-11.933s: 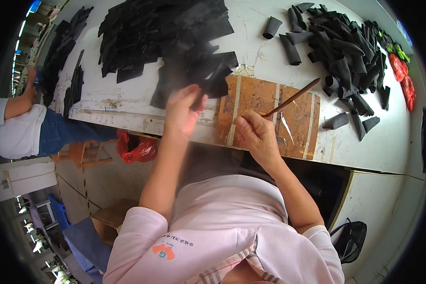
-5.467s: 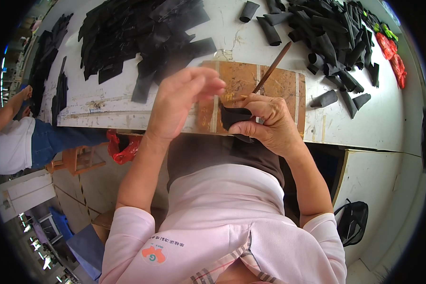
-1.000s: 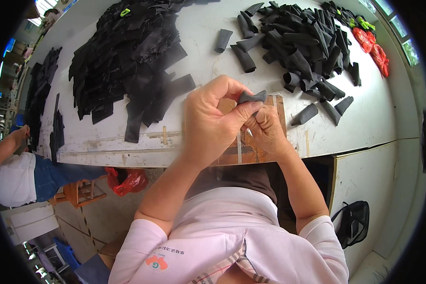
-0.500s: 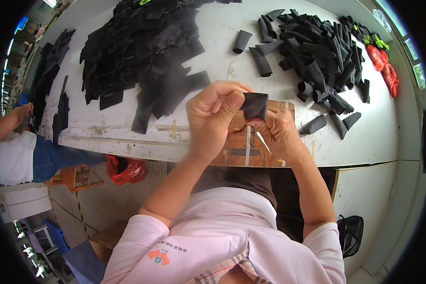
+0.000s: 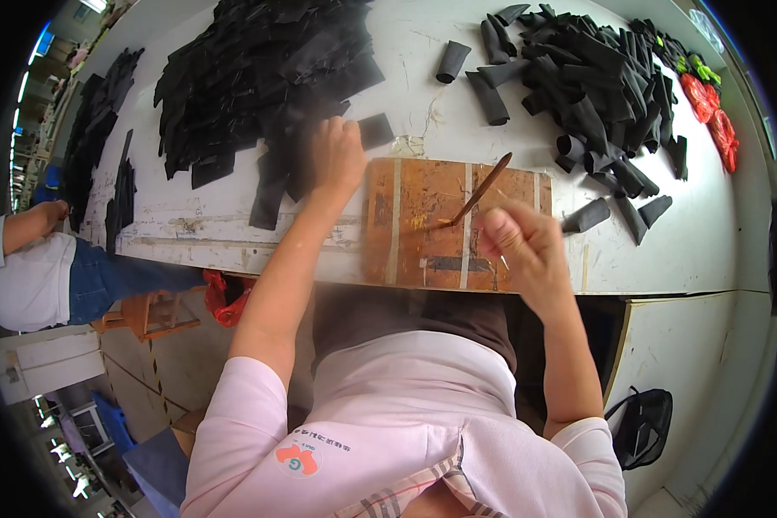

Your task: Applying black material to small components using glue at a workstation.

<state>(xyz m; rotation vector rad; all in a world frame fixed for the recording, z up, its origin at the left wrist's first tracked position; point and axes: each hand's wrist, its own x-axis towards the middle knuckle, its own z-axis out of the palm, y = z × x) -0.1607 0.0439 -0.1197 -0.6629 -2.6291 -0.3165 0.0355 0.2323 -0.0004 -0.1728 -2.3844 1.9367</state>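
My left hand (image 5: 338,155) is over the near right edge of a big pile of flat black fabric pieces (image 5: 242,95). Its fingers are curled down at a black fabric piece, with the fingertips hidden. Above the right part of a worn brown board (image 5: 414,203), my right hand (image 5: 527,246) is blurred, thumb and fingers closed together. A thin pale pointed tool (image 5: 504,260) pokes out from under its fingers. A slim brown stick (image 5: 485,187) slants up over the board beside this hand; whether the hand touches it, I cannot tell.
A heap of black fabric tubes (image 5: 587,95) lies at the far right, several loose ones around it. Red plastic bags (image 5: 708,112) rest by the right wall. Another person's arm (image 5: 34,220) reaches to more black fabric at the left. A black bag (image 5: 643,427) sits low at the right.
Both hands were together on a black tube over the board. Now my left hand is off at the fabric pile, the right has drawn back slightly rightward, and the brown stick is exposed.
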